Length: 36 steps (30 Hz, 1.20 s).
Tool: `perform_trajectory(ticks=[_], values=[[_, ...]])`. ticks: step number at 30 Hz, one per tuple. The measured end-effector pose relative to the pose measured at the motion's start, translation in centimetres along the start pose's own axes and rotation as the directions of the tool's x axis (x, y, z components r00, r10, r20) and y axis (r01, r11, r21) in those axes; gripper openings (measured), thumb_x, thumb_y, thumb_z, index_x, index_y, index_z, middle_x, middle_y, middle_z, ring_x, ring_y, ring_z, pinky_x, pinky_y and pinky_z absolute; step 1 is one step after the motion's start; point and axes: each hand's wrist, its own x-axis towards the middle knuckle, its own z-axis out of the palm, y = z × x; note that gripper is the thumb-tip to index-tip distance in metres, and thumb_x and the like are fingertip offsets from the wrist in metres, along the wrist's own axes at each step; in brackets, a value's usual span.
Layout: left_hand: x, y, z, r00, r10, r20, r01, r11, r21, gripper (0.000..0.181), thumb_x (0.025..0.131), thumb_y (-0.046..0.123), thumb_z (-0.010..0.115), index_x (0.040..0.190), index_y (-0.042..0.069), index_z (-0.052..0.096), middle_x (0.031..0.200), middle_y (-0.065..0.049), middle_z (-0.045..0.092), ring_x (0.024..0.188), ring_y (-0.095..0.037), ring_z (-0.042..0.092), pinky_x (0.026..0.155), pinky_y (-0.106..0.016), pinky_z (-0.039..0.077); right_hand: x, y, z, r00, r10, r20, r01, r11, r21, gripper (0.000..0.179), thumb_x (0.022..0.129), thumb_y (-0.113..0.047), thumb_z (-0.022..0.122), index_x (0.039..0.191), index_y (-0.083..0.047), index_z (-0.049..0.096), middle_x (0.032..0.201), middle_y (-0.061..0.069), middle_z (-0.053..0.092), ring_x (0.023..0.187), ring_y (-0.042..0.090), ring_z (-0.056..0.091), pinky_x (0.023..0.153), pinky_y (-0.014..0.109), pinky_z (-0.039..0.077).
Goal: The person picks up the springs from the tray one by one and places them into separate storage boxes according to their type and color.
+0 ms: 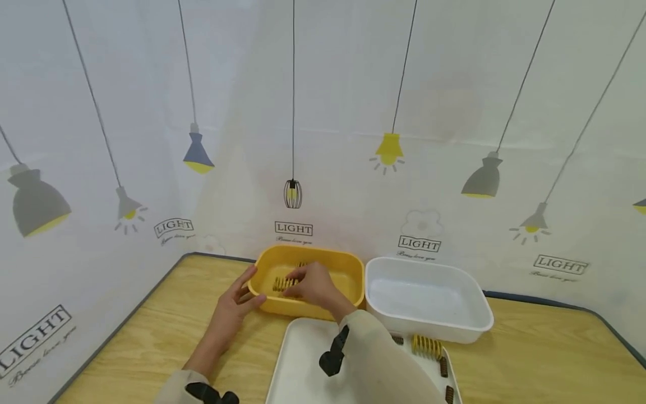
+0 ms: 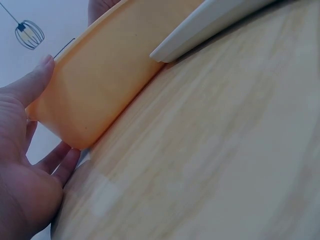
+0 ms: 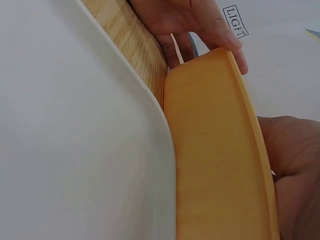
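A yellow plastic bin (image 1: 323,311) stands at the back of the table with brass-coloured coil springs inside. My left hand (image 1: 233,307) grips the bin's left end, thumb on the front rim and fingers spread around the corner. Inside the bin is my right hand (image 1: 317,285), its thumb and fingers pinching the right end of a coil spring (image 1: 279,284). Another spring (image 1: 301,264) lies behind it, partly hidden by the hand. In the right wrist view the bin wall (image 3: 210,145) hides the right fingertips.
A white bin (image 1: 429,325) stands right beside the yellow one. In front lies a white tray (image 1: 303,359); a large brass spring (image 1: 427,347) and several small dark springs (image 1: 444,367) lie along its right side. A patterned curtain (image 1: 343,112) rises behind the table.
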Motion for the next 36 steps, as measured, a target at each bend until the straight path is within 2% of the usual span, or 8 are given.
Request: perform_trajectory(ticks=[4, 9, 12, 18, 23, 31, 36], values=[[-0.3, 0.3, 0.1, 1.000, -0.009, 0.013, 0.009, 1.000, -0.023, 0.062, 0.084, 0.011, 0.062, 0.138, 0.020, 0.033, 0.143, 0.008, 0.025, 0.119, -0.028, 0.039, 0.083, -0.020, 0.041, 0.2, 0.4, 0.2, 1.000, 0.011, 0.001, -0.011, 1.000, -0.021, 0.028, 0.065, -0.020, 0.080, 0.091, -0.013, 0.070, 0.080, -0.006, 0.061, 0.073, 0.011, 0.052, 0.063, 0.023, 0.045], [-1.1, 1.9, 1.0, 0.998, -0.048, 0.034, 0.049, 0.997, -0.051, 0.064, 0.083, 0.013, 0.063, 0.139, 0.015, 0.032, 0.144, 0.004, 0.022, 0.122, -0.032, 0.035, 0.085, -0.022, 0.041, 0.3, 1.2, 0.3, 0.999, 0.050, 0.003, -0.050, 0.999, -0.011, 0.026, 0.065, -0.017, 0.080, 0.089, -0.011, 0.071, 0.080, -0.004, 0.062, 0.073, 0.013, 0.052, 0.064, 0.024, 0.045], [-1.4, 2.5, 1.1, 0.998, -0.048, 0.031, 0.049, 0.998, -0.045, 0.066, 0.082, 0.016, 0.065, 0.139, 0.014, 0.032, 0.145, 0.001, 0.021, 0.122, -0.033, 0.034, 0.086, -0.022, 0.041, 0.4, 1.3, 0.5, 0.998, 0.065, 0.007, -0.065, 0.998, -0.002, 0.026, 0.065, -0.017, 0.080, 0.089, -0.011, 0.071, 0.080, -0.004, 0.062, 0.074, 0.013, 0.052, 0.066, 0.025, 0.045], [-1.1, 2.5, 0.9, 0.999, -0.028, 0.025, 0.029, 0.998, -0.047, 0.064, 0.083, 0.010, 0.063, 0.139, 0.013, 0.031, 0.145, 0.000, 0.021, 0.121, -0.034, 0.035, 0.083, -0.019, 0.041, 0.7, 1.4, 0.7, 0.996, 0.091, 0.023, -0.091, 0.996, -0.004, 0.027, 0.065, -0.017, 0.080, 0.089, -0.012, 0.071, 0.084, -0.003, 0.063, 0.077, 0.014, 0.052, 0.069, 0.026, 0.046], [-1.0, 2.6, 0.7, 0.999, -0.023, 0.026, 0.024, 0.999, -0.041, 0.066, 0.082, 0.014, 0.065, 0.139, 0.013, 0.031, 0.145, 0.001, 0.021, 0.121, -0.033, 0.035, 0.084, -0.019, 0.041, 1.0, 1.3, 0.8, 0.993, 0.098, 0.059, -0.099, 0.995, 0.019, 0.028, 0.065, -0.018, 0.080, 0.092, -0.012, 0.071, 0.086, -0.002, 0.063, 0.078, 0.014, 0.053, 0.072, 0.027, 0.046], [-1.0, 2.7, 0.2, 0.999, -0.015, 0.033, 0.016, 0.999, -0.032, 0.068, 0.081, 0.018, 0.065, 0.140, 0.013, 0.029, 0.145, -0.001, 0.020, 0.122, -0.035, 0.033, 0.084, -0.020, 0.041, 1.6, 1.6, 0.9, 0.993, 0.077, 0.094, -0.083, 0.995, 0.060, 0.033, 0.066, -0.016, 0.079, 0.097, -0.011, 0.069, 0.086, -0.003, 0.062, 0.077, 0.013, 0.054, 0.068, 0.025, 0.047], [-0.7, 2.0, 0.0, 1.000, -0.010, 0.027, 0.012, 0.998, -0.059, 0.065, 0.083, 0.012, 0.063, 0.139, 0.014, 0.031, 0.145, 0.001, 0.020, 0.121, -0.035, 0.034, 0.084, -0.020, 0.041, 1.9, 1.6, 0.9, 0.991, 0.083, 0.107, -0.093, 0.991, 0.093, 0.032, 0.067, -0.015, 0.078, 0.097, -0.012, 0.069, 0.086, -0.002, 0.062, 0.076, 0.014, 0.054, 0.067, 0.025, 0.048]])
